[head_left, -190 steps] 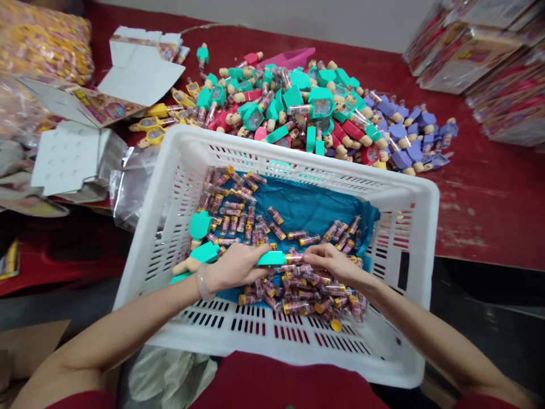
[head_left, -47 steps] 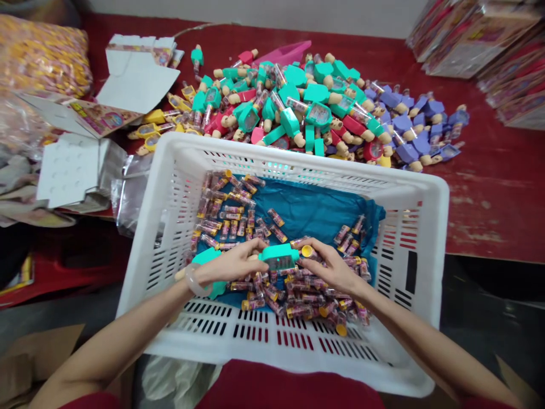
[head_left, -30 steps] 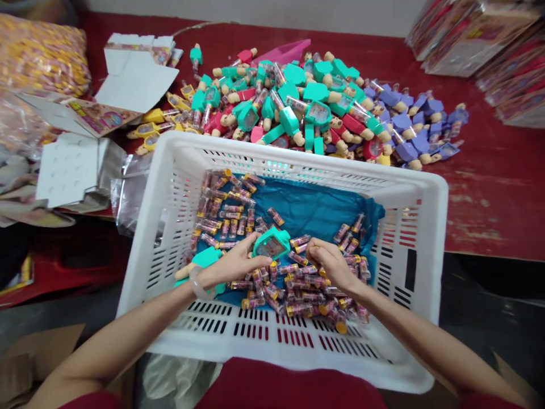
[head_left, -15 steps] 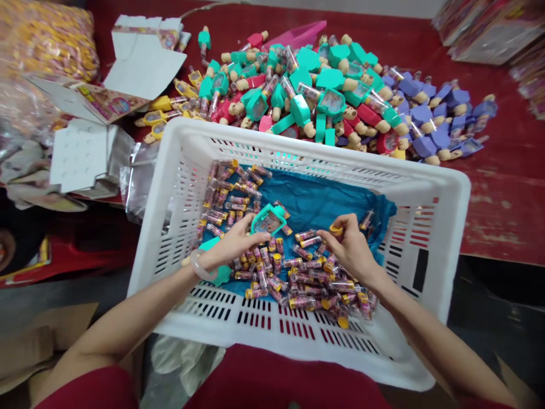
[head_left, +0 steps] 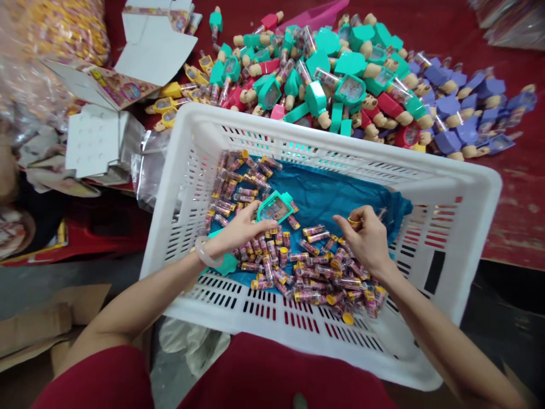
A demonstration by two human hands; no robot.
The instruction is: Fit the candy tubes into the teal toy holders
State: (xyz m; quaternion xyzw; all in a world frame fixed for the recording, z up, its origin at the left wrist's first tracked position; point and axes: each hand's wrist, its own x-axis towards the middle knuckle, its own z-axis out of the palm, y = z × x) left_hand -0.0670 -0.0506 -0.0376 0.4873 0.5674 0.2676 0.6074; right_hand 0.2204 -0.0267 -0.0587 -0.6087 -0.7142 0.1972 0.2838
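My left hand (head_left: 249, 230) grips a green plastic toy case (head_left: 275, 209) with a clear window, thumb along its lower edge. Under my left wrist lies another green piece (head_left: 225, 262), partly hidden by the arm. My right hand (head_left: 368, 238) has its fingers curled round a small tube, of which just the yellow cap (head_left: 354, 221) shows; its thumb points away to the left. Both hands are over a white slatted crate (head_left: 477, 187). Inside it many small clear tubes with yellow caps (head_left: 315, 272) lie loose on a blue plastic sheet (head_left: 323, 184).
Behind the crate, a heap of green toy cases (head_left: 315, 96) with tan ends covers the red table (head_left: 472, 221). Purple ones (head_left: 460, 113) lie to the right, yellow ones (head_left: 164, 105) to the left. White cardboard boxes (head_left: 100, 142) and a bag of yellow pieces (head_left: 72, 34) stand at left.
The view has shifted, so the crate and heap appear further right and slightly higher. My right hand has moved a little away from the green case, still curled. My left hand keeps its hold.
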